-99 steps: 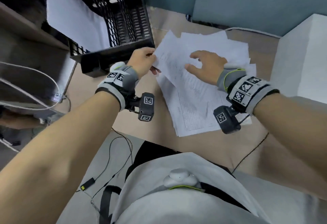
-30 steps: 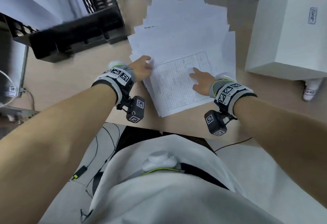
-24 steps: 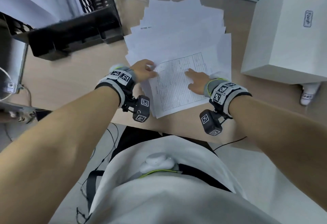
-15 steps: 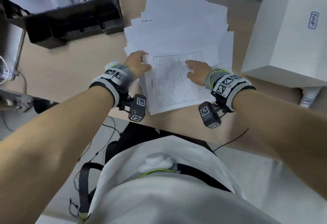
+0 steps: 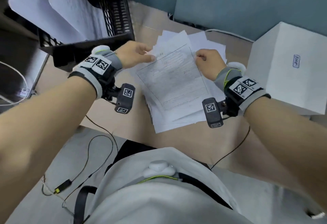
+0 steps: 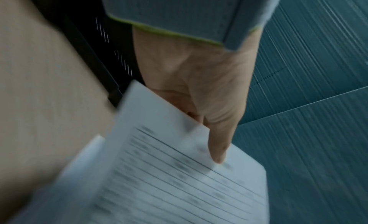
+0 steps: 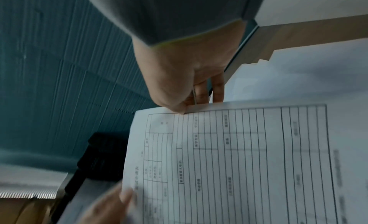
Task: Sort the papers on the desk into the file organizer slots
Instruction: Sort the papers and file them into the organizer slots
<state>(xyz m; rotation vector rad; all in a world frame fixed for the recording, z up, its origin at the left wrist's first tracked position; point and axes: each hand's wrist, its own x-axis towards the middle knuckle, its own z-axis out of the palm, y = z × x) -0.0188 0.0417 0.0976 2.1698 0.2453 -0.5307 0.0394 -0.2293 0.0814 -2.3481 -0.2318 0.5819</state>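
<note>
Teal partition panels [image 5: 238,2] back a light wooden desk [image 5: 113,117], where a loose pile of papers [image 5: 178,116] lies at mid-frame. Both hands hold one ruled form sheet [image 5: 173,78] over the pile: the left hand [image 5: 134,54] pinches its upper left corner, the right hand [image 5: 208,62] grips its upper right edge with curled fingers. At upper left stands the black mesh file organizer [image 5: 113,16], white sheets in its slots. A white box [image 5: 290,68] sits at right.
</note>
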